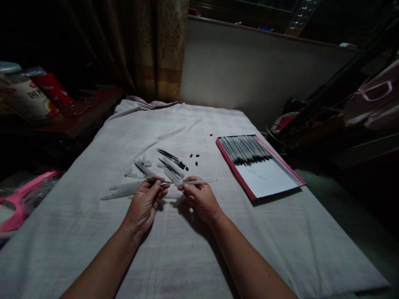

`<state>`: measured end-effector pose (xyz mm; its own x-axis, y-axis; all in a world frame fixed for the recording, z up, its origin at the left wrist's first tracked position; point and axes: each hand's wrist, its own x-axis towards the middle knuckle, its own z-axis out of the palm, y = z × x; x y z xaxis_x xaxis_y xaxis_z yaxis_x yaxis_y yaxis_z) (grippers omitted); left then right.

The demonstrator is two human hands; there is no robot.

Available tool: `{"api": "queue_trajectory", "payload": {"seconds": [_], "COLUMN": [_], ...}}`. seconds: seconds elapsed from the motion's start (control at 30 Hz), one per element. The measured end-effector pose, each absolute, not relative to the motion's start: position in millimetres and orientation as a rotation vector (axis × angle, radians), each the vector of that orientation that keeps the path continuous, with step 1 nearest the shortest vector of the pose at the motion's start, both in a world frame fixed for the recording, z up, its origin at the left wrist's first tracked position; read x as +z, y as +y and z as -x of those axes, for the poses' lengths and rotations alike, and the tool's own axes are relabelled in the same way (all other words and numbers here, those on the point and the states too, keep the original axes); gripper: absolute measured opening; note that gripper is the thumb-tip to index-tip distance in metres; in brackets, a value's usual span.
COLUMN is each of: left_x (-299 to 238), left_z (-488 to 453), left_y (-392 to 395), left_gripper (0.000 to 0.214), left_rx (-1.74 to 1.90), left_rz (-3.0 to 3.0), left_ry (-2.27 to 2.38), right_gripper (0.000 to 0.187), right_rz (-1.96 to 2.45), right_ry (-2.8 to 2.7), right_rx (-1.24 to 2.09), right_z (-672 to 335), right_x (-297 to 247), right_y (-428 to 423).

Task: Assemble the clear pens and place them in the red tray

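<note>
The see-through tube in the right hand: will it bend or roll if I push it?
The see-through tube probably feels stiff: it sticks out straight from the right hand. It's slim, so likely light. It might roll, though the wrinkled cloth could slow it.

From where I stand, I see a slim, dark ink refill (167,182) pinched in the left hand (146,203), lying nearly level. The clear pen barrel (204,181), long and see-through, is held almost flat in the right hand (201,198), its near end right at the refill's end; whether one enters the other, I can't tell.
</note>
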<state>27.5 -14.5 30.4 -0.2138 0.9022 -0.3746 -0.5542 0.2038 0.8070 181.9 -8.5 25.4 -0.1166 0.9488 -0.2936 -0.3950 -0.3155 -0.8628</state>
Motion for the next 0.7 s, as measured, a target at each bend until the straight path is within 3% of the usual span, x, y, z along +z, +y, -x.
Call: {"api": "queue_trajectory", "payload": {"seconds": [0.23,0.43,0.7], "left_x": [29,24,34], "left_z": [-34,-33,-27], "left_y": [-21,-26,-33], "left_gripper": [0.019,0.042,0.064], "left_rx": [1.268,1.242,1.159], "left_rz": [-0.388,-0.661,-1.028], "left_ry": [1.125,1.128,1.264], "right_gripper": [0.038,0.045,0.022], "right_rz": [1.06,0.903,0.871], "right_ry": [-0.743,-0.593,-0.19], "right_rx": [1.565,1.644,1.76], "right_z": [-177,-171,-177], "right_x": [18,18,28], "right_y": [-9,-10,-4]}}
